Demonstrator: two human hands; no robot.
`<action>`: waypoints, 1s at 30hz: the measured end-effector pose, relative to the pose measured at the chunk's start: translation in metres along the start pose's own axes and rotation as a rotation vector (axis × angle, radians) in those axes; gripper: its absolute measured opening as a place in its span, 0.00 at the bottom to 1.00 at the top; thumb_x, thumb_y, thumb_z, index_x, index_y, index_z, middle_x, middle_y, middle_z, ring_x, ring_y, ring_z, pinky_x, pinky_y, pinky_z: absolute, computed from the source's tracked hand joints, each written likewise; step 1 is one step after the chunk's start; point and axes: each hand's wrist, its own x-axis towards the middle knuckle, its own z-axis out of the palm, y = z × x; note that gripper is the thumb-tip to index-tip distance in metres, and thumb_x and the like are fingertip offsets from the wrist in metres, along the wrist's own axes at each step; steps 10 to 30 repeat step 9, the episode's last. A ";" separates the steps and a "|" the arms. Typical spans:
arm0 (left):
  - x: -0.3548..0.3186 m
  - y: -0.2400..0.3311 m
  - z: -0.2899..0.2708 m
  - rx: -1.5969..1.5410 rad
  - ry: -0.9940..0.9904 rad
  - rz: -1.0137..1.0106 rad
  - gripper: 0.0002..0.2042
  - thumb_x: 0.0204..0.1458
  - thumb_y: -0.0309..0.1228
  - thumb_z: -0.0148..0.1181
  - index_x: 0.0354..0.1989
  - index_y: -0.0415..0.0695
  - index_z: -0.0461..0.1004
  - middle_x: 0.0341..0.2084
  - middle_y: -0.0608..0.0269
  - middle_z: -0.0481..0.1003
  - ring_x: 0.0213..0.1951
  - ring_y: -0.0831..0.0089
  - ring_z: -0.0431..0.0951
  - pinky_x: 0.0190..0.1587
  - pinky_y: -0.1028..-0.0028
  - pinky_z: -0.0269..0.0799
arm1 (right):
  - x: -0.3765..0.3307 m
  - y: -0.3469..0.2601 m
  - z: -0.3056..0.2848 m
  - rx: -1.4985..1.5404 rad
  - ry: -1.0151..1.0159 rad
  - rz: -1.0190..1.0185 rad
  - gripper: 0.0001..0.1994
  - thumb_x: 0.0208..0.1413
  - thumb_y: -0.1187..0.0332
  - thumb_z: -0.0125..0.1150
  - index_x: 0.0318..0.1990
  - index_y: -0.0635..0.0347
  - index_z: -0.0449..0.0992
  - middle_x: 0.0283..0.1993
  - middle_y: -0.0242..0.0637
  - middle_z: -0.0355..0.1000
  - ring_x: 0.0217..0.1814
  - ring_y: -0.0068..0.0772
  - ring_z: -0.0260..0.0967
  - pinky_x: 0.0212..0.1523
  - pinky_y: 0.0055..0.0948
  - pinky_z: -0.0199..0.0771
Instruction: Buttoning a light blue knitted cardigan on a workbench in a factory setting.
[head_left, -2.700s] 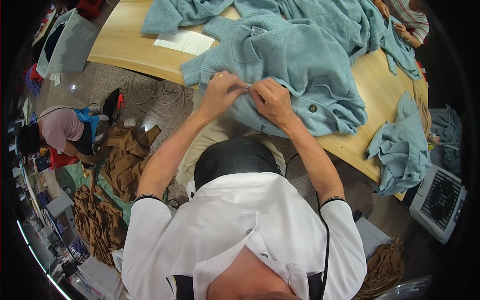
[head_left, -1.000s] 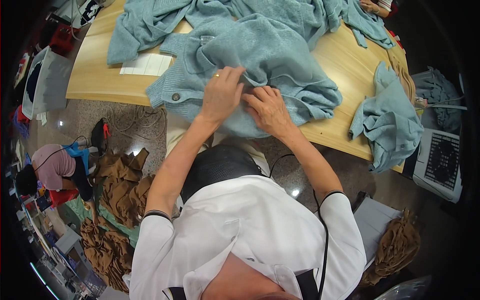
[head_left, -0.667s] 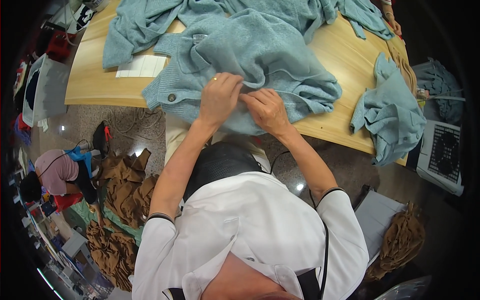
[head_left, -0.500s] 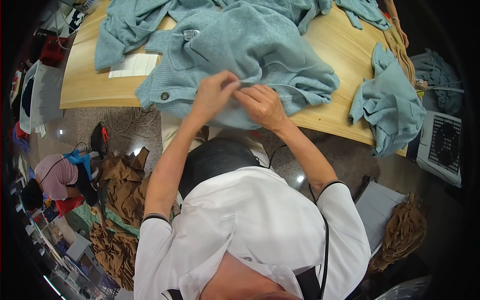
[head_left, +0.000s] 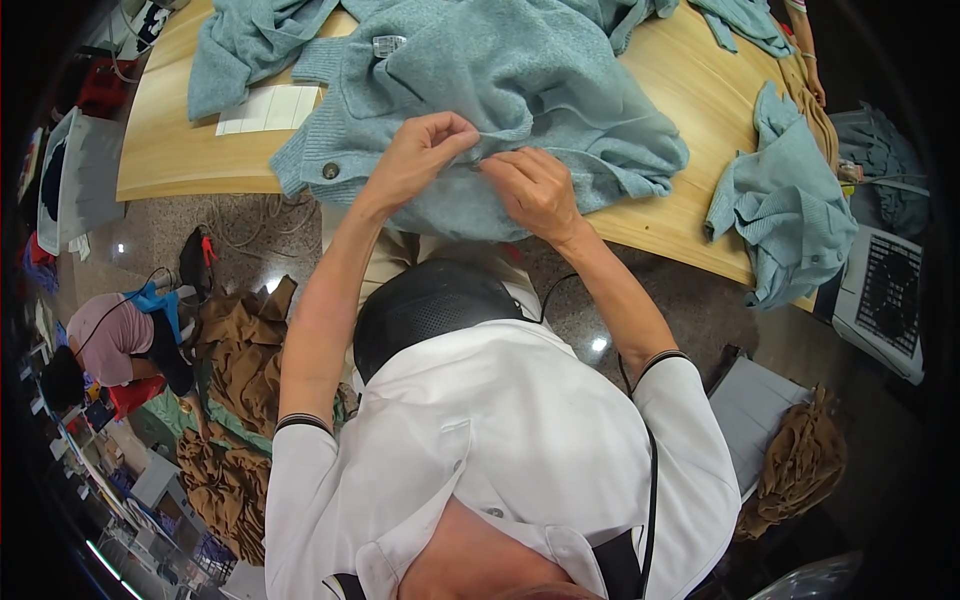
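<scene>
A pale blue-green knitted cardigan [head_left: 520, 80] with a brown button [head_left: 330, 171] and a neck label [head_left: 387, 45] lies spread over the near edge of a wooden table [head_left: 690, 100]. My left hand [head_left: 420, 155] pinches a fold of its lower edge. My right hand [head_left: 535, 190] pinches the same fold just to the right, fingertips almost touching the left hand's. Both forearms reach up from my white-shirted torso below.
More blue-green knitwear lies at the table's far left [head_left: 250, 40] and hangs off its right edge [head_left: 785, 210]. White paper sheets [head_left: 268, 108] lie on the table. Brown garments [head_left: 240, 360] pile on the floor at left, near a crouching person [head_left: 110, 340]. A fan-like white box [head_left: 885, 300] stands at right.
The cardigan has been drawn nearer to the table's edge and slightly turned. Both hands stay pinched on its edge, working along the fold. The view has shifted a little.
</scene>
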 end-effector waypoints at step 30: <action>0.003 -0.008 0.000 -0.009 -0.039 0.047 0.12 0.65 0.35 0.66 0.44 0.38 0.84 0.34 0.71 0.82 0.39 0.83 0.75 0.44 0.78 0.71 | -0.004 -0.001 -0.004 -0.082 -0.041 -0.101 0.12 0.49 0.78 0.70 0.42 0.58 0.85 0.50 0.38 0.80 0.35 0.38 0.80 0.31 0.33 0.79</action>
